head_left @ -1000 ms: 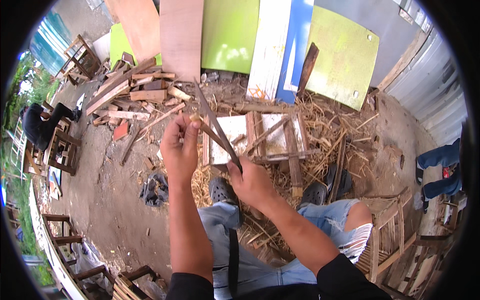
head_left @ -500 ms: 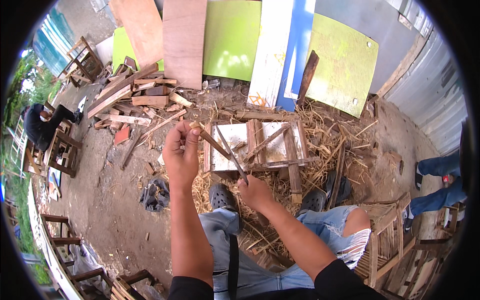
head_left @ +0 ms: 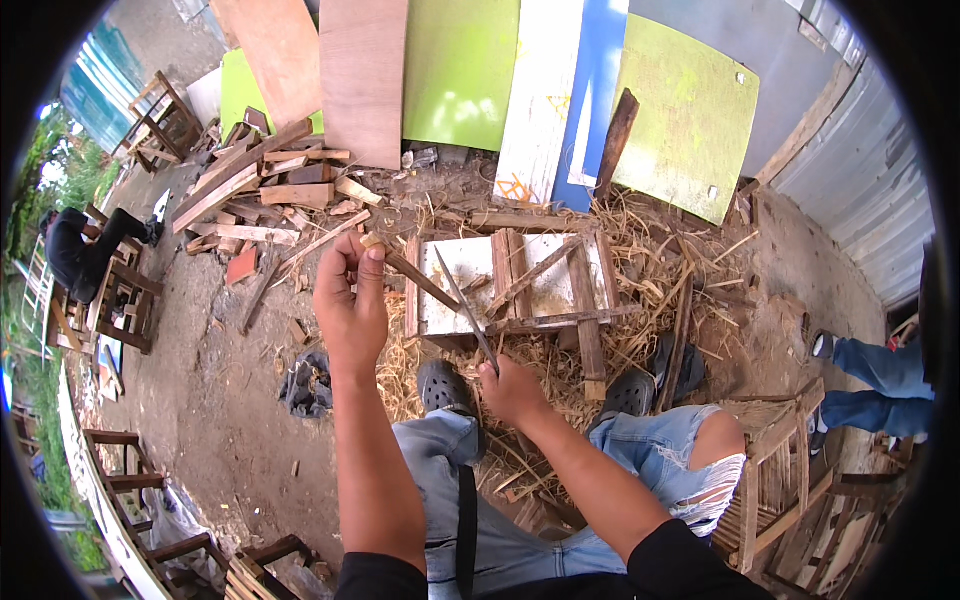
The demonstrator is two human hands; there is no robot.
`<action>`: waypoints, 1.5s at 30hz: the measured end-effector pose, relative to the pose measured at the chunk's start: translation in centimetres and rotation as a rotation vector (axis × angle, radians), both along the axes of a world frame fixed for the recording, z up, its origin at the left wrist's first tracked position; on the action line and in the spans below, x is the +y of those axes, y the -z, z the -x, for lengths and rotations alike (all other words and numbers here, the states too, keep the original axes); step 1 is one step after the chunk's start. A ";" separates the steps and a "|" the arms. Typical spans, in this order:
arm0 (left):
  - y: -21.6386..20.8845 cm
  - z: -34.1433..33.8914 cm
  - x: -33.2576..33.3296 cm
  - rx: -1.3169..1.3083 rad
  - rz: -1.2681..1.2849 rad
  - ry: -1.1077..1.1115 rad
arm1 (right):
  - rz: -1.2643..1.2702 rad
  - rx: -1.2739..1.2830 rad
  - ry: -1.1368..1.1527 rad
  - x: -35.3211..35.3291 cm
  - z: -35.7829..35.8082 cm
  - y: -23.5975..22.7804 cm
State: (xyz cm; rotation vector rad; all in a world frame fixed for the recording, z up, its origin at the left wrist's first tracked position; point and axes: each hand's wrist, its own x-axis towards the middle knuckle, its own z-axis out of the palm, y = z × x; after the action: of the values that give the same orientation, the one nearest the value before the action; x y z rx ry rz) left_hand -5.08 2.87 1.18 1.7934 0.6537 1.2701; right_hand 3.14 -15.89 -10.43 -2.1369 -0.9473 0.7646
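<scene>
My left hand (head_left: 352, 305) is closed around the near-left end of a slim wooden stick (head_left: 425, 280), whose pale tip pokes out by the thumb. The stick slants down to the right. My right hand (head_left: 515, 392) grips a long narrow blade (head_left: 460, 298), probably a knife; its handle is hidden in the fist. The blade points up and left, close to the stick's lower end; whether they touch I cannot tell. Beyond both hands a low crate-like wooden piece (head_left: 468, 262) with a white top lies on the ground, with a loose wooden strip (head_left: 537, 282) across it.
Scrap wood (head_left: 290, 195) is heaped at the back left before leaning boards (head_left: 460, 70). Wood shavings (head_left: 640, 235) cover the ground around my dark clogs (head_left: 440, 388). A wooden chair (head_left: 775, 470) stands at right. One person (head_left: 85, 250) sits far left; another's legs (head_left: 875, 385) show at right.
My left hand has shifted slightly left and the stick shows at a flatter slant. The right hand with the blade has barely moved. At right, the other person's legs have shifted.
</scene>
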 end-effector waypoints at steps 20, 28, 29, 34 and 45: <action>-0.9 0.0 -0.6 -0.001 0.073 0.044 | -0.217 0.061 0.104 -0.8 0.4 -3.6; -1.3 0.7 -0.9 0.093 -0.082 0.038 | -0.394 0.178 0.030 0.6 -0.2 -12.6; -1.5 0.8 -0.9 0.084 -0.127 0.038 | -0.394 0.160 0.035 0.9 -0.2 -13.2; -2.1 0.5 -1.6 0.108 -0.032 -0.031 | -0.549 0.091 0.040 2.6 0.1 -14.4; -2.5 0.4 -1.8 0.088 -0.008 -0.001 | -0.479 0.076 0.024 2.8 1.0 -11.4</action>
State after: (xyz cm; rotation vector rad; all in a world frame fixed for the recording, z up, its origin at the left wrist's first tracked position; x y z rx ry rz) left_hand -5.51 1.03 3.69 1.8637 0.6994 1.2016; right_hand 2.16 -13.12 0.99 -1.6874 -0.9510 0.5359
